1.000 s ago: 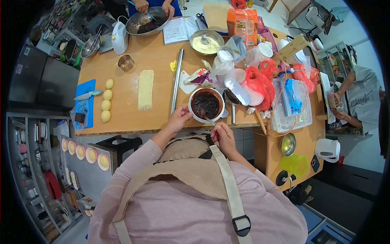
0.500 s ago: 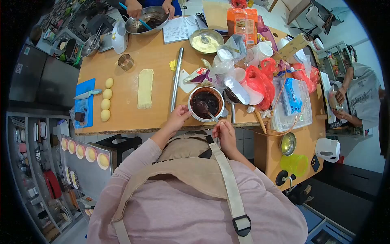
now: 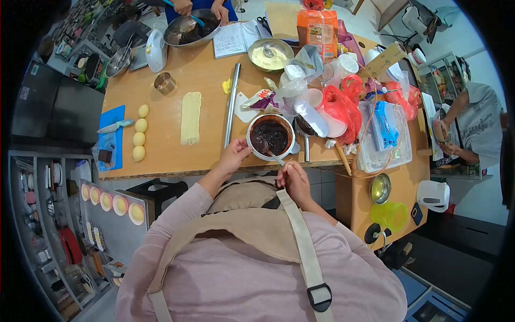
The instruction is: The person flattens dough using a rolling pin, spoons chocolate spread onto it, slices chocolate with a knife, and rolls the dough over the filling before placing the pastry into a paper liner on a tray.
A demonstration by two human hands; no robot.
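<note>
A white tub (image 3: 293, 140) of dark brown, glossy paste (image 3: 273, 134) stands at the table's front edge. My left hand (image 3: 236, 154) grips its left rim, thumb and fingers closed on it. My right hand (image 3: 293, 176) is closed around the handle of a metal spoon (image 3: 277, 159), whose bowl dips into the left side of the paste. Left of the tub lies a long metal rolling pin (image 3: 232, 102). Beyond it rests a flat strip of rolled dough (image 3: 191, 118). Several dough balls (image 3: 140, 125) form a row farther left.
A knife (image 3: 115, 126) lies on a blue board (image 3: 112, 155) at left. Plastic bags (image 3: 343, 107) and a clear box (image 3: 385, 134) crowd the right. Across the table, a person's hand stirs a large bowl (image 3: 174, 35). Another person (image 3: 475, 126) holds a bowl at far right.
The spoon's bowl has shifted from the middle of the paste to its left side. My right hand has dropped slightly lower. Across the table, the person's stirring hand has moved.
</note>
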